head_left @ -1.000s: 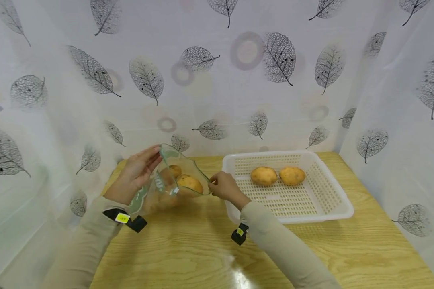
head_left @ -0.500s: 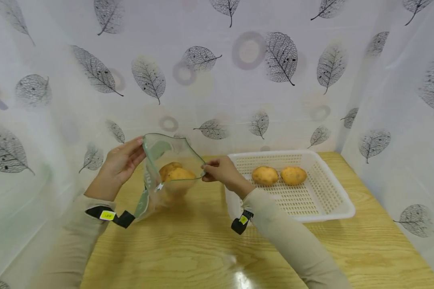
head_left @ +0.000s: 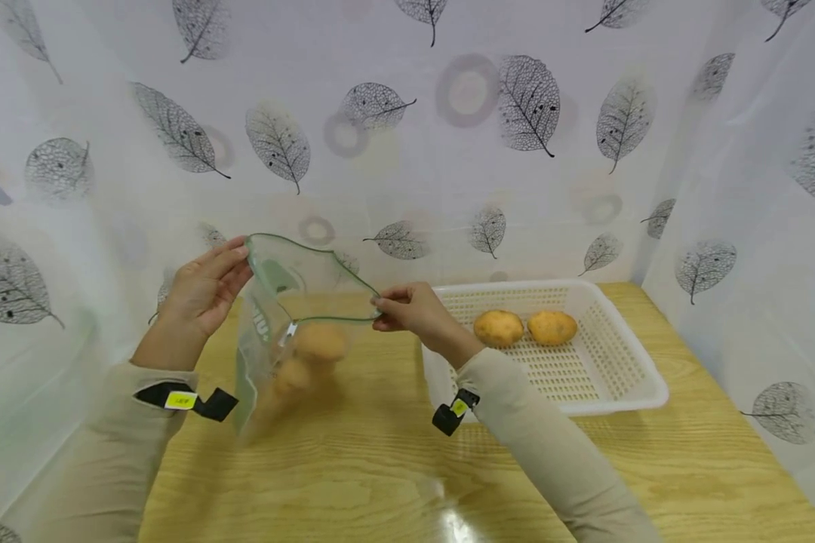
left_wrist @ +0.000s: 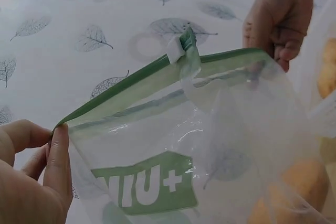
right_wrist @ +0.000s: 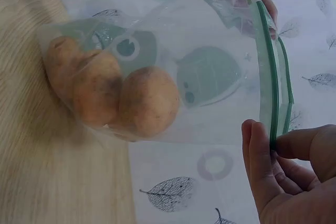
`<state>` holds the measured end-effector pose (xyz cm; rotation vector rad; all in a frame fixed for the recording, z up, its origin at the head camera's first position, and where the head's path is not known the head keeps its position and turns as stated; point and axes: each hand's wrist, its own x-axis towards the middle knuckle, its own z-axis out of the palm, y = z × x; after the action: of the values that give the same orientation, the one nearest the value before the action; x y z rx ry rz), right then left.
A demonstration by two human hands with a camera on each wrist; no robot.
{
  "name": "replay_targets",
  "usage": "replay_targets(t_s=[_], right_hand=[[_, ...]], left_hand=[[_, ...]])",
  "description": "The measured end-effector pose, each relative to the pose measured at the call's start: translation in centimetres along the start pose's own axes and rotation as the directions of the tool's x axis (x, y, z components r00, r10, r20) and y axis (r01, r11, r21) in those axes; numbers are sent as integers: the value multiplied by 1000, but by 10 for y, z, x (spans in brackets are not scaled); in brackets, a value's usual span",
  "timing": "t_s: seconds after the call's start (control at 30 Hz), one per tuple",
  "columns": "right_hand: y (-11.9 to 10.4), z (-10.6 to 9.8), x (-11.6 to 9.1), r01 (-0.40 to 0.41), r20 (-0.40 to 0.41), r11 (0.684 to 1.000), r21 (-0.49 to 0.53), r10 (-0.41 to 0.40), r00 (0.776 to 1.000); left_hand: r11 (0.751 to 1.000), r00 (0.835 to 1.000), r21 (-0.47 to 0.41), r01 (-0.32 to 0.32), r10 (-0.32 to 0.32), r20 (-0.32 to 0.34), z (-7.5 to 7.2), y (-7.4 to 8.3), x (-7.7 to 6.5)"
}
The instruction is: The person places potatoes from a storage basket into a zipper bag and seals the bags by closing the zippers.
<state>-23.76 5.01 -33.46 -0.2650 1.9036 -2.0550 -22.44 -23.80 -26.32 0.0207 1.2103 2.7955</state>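
Note:
A clear zip bag with a green-edged mouth and green print hangs between both hands, its mouth spread wide. My left hand pinches the left corner of the mouth between thumb and fingers. At the opposite corner, my right hand pinches the green edge. A white slider sits on the zip strip between them. Several potatoes lie bunched at the bottom of the bag, seen through the plastic in the right wrist view.
To the right stands a white perforated plastic basket holding two potatoes. Everything rests on a wood-grain table. A white curtain with a leaf pattern encloses the back and sides.
My left hand has moved left and up, drawing the bag's mouth wider and the bag more upright. The right hand has shifted slightly up and left. The potatoes have sunk deeper into the bag.

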Motion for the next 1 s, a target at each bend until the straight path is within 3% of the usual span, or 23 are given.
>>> replay_targets(t_s=[0.6,0.8,1.0], right_hand=[[40,-40,-2,-116,-131,986,-121,100,986],[47,-48,-5,-158,-130,979,-133,141,982],[51,-59,-11,-147,-88,972,-183,133,987]], left_hand=[[984,994,145,106,-106,-11,7,-59,14],[969,993,217,116,-117,-9,9,-73,18],[951,992,283,124,-125,-15,10,-81,19]])
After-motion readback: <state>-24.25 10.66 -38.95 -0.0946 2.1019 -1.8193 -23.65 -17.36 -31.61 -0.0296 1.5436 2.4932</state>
